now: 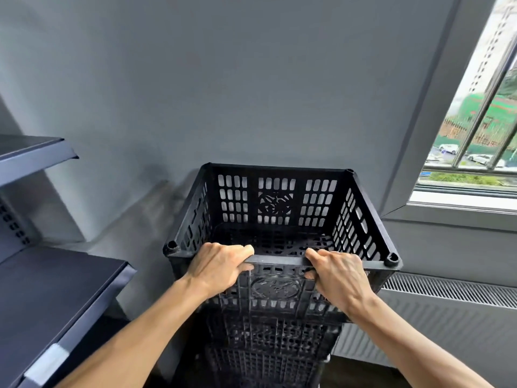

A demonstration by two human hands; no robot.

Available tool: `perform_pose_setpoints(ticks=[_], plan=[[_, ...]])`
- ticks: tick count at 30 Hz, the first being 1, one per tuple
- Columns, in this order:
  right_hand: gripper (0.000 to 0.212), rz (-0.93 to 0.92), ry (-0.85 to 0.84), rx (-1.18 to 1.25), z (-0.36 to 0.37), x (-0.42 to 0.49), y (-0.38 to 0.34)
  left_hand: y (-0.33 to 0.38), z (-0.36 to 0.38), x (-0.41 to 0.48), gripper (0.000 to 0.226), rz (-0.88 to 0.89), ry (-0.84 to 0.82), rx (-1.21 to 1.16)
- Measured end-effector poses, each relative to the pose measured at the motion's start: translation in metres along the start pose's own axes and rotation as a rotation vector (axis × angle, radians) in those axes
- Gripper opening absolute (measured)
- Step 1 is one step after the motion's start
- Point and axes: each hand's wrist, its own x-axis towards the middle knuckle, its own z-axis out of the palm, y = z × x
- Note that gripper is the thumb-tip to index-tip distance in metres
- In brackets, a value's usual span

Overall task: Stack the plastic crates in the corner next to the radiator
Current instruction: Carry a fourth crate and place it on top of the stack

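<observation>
A black slotted plastic crate [279, 200] sits on top of a stack of black crates [265, 348] against the grey wall, in the corner left of the radiator [436, 315]. The top crate is empty and upright. My left hand [221, 266] grips the near rim of this crate, left of its middle. On the same rim, right of the middle, my right hand [340, 275] holds on with fingers curled over the edge. Lower crates are partly hidden by the top one and my arms.
Dark metal shelving [56, 289] stands at the left, with an upper shelf [30, 156] above it. A window [481, 121] with bars and a sill is at the upper right, above the radiator. The floor shows at the bottom right.
</observation>
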Motion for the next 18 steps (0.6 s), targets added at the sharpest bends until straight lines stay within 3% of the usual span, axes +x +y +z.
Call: perform_pose_setpoints(ticks=[4, 18], plan=[[0.019, 0.028, -0.061, -0.031, 0.01, 0.017, -0.002, -0.019, 0.022, 0.012, 0.027, 0.007, -0.033, -0.045], [0.028, 0.134, -0.169, -0.06, 0.018, 0.059, -0.014, -0.062, 0.052, 0.043, 0.026, 0.085, -0.138, -0.193]])
